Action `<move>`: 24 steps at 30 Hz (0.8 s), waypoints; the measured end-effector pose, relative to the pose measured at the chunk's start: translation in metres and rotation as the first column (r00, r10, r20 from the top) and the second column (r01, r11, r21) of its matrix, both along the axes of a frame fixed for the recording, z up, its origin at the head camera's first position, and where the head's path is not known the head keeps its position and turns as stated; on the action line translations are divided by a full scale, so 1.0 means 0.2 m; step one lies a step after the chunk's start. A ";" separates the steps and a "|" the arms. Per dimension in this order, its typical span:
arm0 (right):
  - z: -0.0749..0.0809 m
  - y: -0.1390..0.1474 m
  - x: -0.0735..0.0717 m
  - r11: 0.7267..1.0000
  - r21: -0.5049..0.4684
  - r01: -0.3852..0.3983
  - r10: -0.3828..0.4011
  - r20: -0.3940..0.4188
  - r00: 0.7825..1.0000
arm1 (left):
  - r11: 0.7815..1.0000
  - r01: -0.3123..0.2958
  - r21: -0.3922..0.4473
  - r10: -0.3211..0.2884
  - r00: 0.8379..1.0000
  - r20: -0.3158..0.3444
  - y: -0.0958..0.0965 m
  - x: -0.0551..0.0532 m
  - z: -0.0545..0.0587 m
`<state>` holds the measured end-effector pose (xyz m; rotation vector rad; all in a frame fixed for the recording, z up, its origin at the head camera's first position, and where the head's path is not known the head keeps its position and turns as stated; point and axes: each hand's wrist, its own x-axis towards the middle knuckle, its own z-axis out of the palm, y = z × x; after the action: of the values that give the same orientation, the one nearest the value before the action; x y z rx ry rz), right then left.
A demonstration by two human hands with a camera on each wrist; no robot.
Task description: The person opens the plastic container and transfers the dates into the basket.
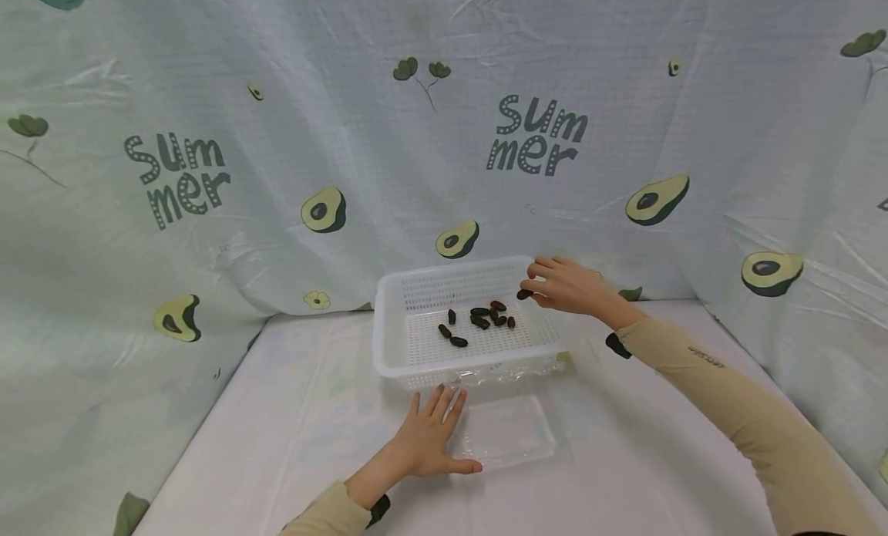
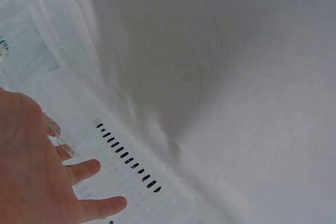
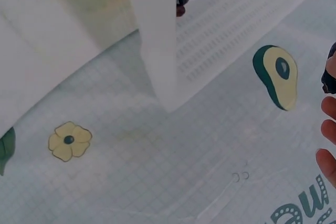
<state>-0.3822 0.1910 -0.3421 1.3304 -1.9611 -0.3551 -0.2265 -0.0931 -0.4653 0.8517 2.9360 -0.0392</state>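
Observation:
My right hand (image 1: 565, 285) is raised over the right rim of a white perforated basket (image 1: 388, 335). Between its thumb and fingers it pinches a dark, oblong, date-like fruit (image 1: 524, 294); in the right wrist view this fruit (image 3: 328, 80) shows at the right edge. Several more dark fruits (image 1: 480, 321) lie scattered on the basket floor. Nearer to me, a clear plastic box (image 1: 509, 432) sits on the table in front of the basket. With fingers spread, my left hand (image 1: 426, 439) rests at the box's left side, thumb by its near edge.
A crinkled clear plastic edge (image 1: 506, 374) runs along the basket's front wall. White covering lies over the table (image 1: 319, 389). Behind and at both sides hangs a pale sheet (image 1: 388, 173) printed with avocados and lettering.

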 end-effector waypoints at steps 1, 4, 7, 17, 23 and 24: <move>0.00 -0.02 -0.01 1.000 -0.002 -0.001 0.001 0.001 1.000 | 1.000 0.002 -0.001 -0.002 1.000 0.000 0.00 0.00 0.00; -0.01 -0.07 -0.06 1.000 0.012 0.010 -0.010 -0.001 1.000 | 1.000 0.007 -0.002 -0.007 1.000 0.003 0.00 0.00 0.01; -0.01 -0.13 -0.10 0.999 0.030 0.032 -0.032 0.004 0.999 | 1.000 0.003 -0.004 -0.003 1.000 0.009 0.00 0.01 0.01; 0.01 -0.34 -0.20 1.000 0.027 0.006 -0.005 -0.011 1.000 | 1.000 -0.002 -0.019 0.002 1.000 0.003 0.00 0.00 0.01; -0.04 -0.41 -0.28 0.995 0.088 0.038 -0.035 -0.028 0.999 | 1.000 0.003 -0.021 -0.003 1.000 -0.013 -0.01 -0.01 0.00; -0.05 -0.42 -0.29 0.994 0.101 0.041 -0.039 -0.030 0.999 | 1.000 0.004 -0.018 -0.004 1.000 -0.013 -0.01 -0.01 0.00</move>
<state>-0.4396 0.1063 -0.3530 1.3441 -1.9714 -0.4966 -0.2277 -0.0947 -0.4657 0.8585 2.9411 -0.0722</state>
